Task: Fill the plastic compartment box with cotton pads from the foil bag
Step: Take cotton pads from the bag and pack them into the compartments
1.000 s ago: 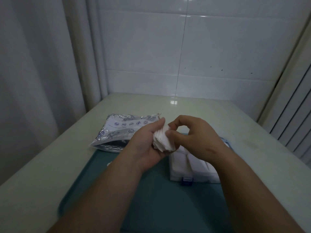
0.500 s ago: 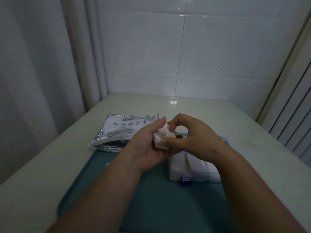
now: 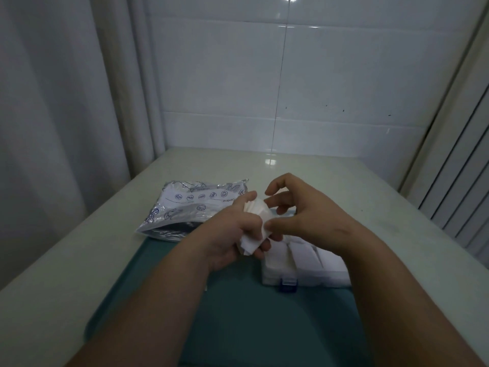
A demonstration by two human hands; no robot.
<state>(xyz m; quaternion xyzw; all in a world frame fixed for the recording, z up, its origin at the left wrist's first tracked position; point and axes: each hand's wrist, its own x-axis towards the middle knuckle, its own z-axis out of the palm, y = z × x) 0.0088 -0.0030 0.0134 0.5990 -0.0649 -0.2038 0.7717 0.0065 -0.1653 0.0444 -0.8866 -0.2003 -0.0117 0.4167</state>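
Cotton pads, a small white stack, held above the tray in the left hand, whose fingers are curled round the stack, its thumb lying along the top. Right hand meets the stack from the right: its thumb presses on the nearer edge and one bent fingertip touches the upper edge, so the stack is lightly pinched there, while the index finger arches free above it. Directly below and to the right of both hands, the plastic compartment box stands open on the tray, its visible compartments already holding white pads; a small blue latch sits on its near wall, and its far part is hidden by the right hand and forearm. Left of the hands, the foil bag lies flat, printed with blue symbols, its dark open mouth turned to the near side, at the far-left corner of the teal tray. Tray rests on a pale table. Grey curtain at left; white tiled wall behind.
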